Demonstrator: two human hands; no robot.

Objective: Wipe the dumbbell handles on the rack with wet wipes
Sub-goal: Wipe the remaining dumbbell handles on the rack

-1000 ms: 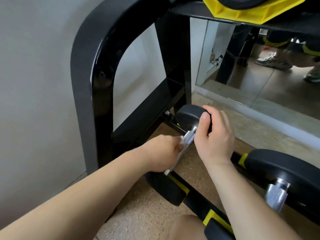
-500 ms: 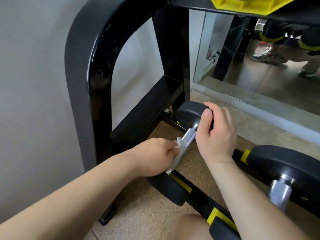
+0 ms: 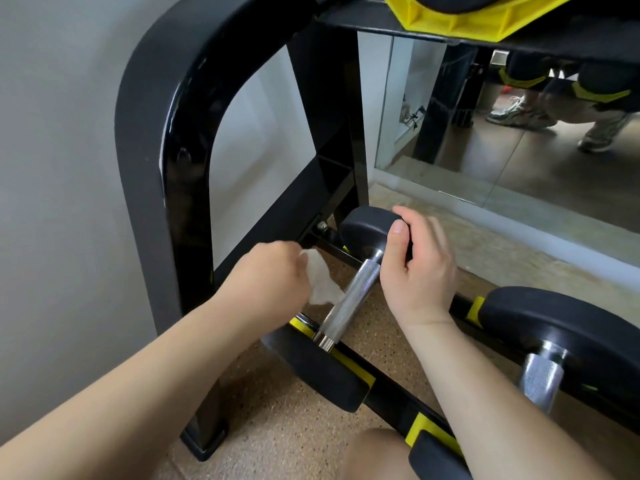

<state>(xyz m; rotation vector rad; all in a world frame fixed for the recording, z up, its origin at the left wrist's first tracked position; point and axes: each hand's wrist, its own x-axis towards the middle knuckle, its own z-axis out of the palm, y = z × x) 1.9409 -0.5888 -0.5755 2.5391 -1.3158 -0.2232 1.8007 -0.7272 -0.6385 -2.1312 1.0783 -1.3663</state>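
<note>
1. The right hand (image 3: pixel 415 268) grips the far head (image 3: pixel 370 230) of the dumbbell (image 3: pixel 346 306), thumb hooked over its rim. The left hand (image 3: pixel 273 278) is bunched around a wet wipe (image 3: pixel 320 284), which hangs just beside the handle (image 3: pixel 349 299). Whether it touches the steel I cannot tell.
2. The dumbbell lies at the left end of the rack (image 3: pixel 156 168), on the bottom tier. It spans the two rails, with its near head (image 3: pixel 318 368) towards the person.
3. Risk: if the right hand loosens, a sideways rub may roll or twist the dumbbell off its yellow pads (image 3: pixel 356 368).
4. Risk: the knurled grip looks coarse, so a thin damp wipe dragged hard across it could snag and shred, leaving lint in the grooves.
5. Risk: the left hand works close to the rack's upright, so a wide stroke could knock the knuckles against it.
6. Risk: the underside of the handle is hidden, and a pass along the top alone would likely miss it.
7. Materials: the handle is a bright steel cylinder, cross-hatched along its middle with smooth collars at the ends. The heads are matte black and rounded (probably rubber).
8. The rack is glossy black tube with a curved corner. The wipe is limp, crumpled and translucent white. The floor (image 3: pixel 294 427) is speckled tan.
9. A second dumbbell (image 3: pixel 561 327) rests to the right, well apart from the wipe.
</note>
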